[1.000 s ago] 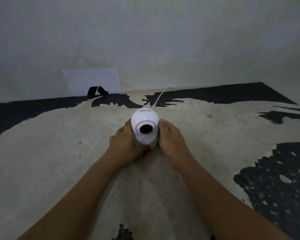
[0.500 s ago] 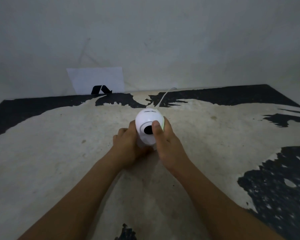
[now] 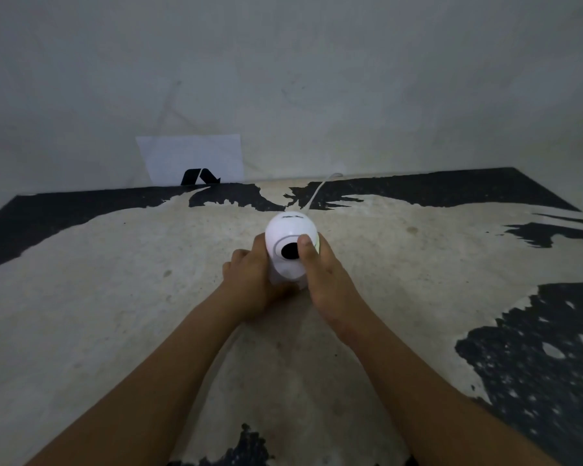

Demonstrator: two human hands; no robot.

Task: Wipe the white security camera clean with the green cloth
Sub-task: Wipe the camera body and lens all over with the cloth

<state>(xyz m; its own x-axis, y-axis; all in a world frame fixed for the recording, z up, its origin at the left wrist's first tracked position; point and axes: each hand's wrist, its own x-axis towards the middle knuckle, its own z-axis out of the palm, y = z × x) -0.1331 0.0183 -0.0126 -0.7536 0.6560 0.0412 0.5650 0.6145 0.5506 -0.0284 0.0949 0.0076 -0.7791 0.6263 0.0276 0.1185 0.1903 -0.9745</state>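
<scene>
The white security camera (image 3: pixel 288 230), a round head with a black lens, stands on the worn floor in the middle of the view. My left hand (image 3: pixel 249 280) wraps its lower left side and base. My right hand (image 3: pixel 327 284) clasps the right side, with the thumb lying on the front at the lens's right edge. Only a thin pale green strip of the green cloth (image 3: pixel 317 243) shows between my right fingers and the camera; the remainder is hidden under that hand.
A white cable (image 3: pixel 317 191) runs from behind the camera to the wall. A white sheet of paper (image 3: pixel 196 156) with a black mark leans against the wall at the back left. The pale floor has black patches at the back and at the right.
My right hand has slid from the camera's side up onto its front, and the thumb now lies beside the lens. A green edge has come into sight there. My left hand keeps its hold.
</scene>
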